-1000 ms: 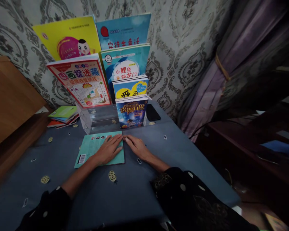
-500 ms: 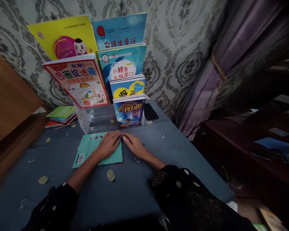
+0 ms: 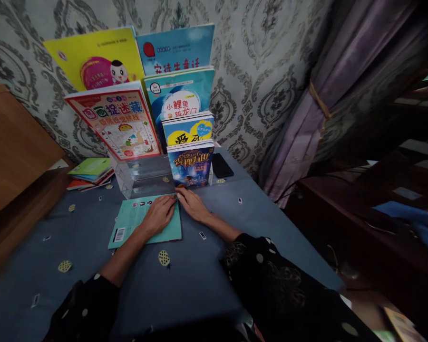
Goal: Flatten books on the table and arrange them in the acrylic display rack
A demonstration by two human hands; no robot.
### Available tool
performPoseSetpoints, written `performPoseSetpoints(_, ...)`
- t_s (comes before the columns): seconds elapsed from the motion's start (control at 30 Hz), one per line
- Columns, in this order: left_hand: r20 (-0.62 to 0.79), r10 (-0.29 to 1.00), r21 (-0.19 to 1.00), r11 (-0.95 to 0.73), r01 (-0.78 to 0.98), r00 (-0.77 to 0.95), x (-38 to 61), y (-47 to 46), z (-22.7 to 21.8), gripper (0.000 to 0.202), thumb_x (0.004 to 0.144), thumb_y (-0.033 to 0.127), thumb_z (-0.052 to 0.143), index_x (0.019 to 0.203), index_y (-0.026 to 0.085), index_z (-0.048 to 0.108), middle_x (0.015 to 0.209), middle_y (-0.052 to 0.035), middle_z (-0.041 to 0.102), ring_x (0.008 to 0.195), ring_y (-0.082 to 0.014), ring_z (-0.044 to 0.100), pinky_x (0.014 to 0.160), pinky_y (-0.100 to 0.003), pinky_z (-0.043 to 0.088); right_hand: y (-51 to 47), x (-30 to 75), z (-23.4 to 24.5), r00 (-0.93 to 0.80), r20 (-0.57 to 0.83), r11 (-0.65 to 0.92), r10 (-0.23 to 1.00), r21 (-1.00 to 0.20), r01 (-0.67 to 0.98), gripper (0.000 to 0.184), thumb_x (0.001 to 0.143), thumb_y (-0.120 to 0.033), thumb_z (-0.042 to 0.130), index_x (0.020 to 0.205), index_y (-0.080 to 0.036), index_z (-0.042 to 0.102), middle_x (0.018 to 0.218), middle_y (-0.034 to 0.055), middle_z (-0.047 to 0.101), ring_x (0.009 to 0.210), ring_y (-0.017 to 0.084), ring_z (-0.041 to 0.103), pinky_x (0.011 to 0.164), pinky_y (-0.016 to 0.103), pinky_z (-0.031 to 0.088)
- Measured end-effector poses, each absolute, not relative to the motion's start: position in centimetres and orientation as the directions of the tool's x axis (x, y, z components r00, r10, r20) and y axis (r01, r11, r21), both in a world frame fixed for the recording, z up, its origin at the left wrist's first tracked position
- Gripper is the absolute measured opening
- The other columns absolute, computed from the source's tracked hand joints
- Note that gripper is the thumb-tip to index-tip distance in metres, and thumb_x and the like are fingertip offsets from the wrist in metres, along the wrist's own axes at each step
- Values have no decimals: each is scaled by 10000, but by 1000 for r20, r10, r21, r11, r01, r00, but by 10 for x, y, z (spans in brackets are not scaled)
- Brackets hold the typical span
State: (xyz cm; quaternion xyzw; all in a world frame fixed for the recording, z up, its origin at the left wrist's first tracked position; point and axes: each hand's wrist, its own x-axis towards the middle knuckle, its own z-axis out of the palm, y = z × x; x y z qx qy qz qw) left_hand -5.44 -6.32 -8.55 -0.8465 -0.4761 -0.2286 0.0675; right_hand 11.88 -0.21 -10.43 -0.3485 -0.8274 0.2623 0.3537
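A thin green booklet [image 3: 131, 221] lies face down on the blue tablecloth [image 3: 185, 280], its barcode at the near left corner. My left hand [image 3: 159, 216] rests flat on the booklet's right half, fingers stretched out. My right hand [image 3: 191, 203] lies flat on the cloth just right of the booklet's edge, fingertips near the foot of a dark blue fantasy book [image 3: 191, 164]. That book stands in front on a clear tiered stand [image 3: 142, 178].
Several picture books stand in tiers on the stand against the patterned wall. A black phone [image 3: 222, 165] lies right of the stand. A stack of thin books [image 3: 91, 172] sits at the left. A wooden board [image 3: 14, 142] leans far left; a purple curtain [image 3: 317, 104] hangs right.
My right hand has slid a little forward toward the stand. My left hand stays flat on the green booklet.
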Motion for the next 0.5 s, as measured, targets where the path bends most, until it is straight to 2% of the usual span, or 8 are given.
performPoseSetpoints(0.27,446,764,101,-561,822,467,-57,-63,-91,346,963,189,455,1253,181,644,1298,-113,665,1225,-257,603,1030,-476,488,6,121,-101,-522,364,602,771,-683,413,321,1041,-259,362,1265,-195,582,1188,86,705,1123,201,639,996,354,461)
performPoseSetpoints(0.5,383,785,142,-571,809,487,-56,-76,-88,364,964,191,439,1260,200,651,1316,-105,659,1282,-258,568,1054,-509,454,4,121,-97,-529,356,598,770,-691,406,296,1036,-253,380,1217,-177,601,1161,99,720,1103,210,653,975,347,468)
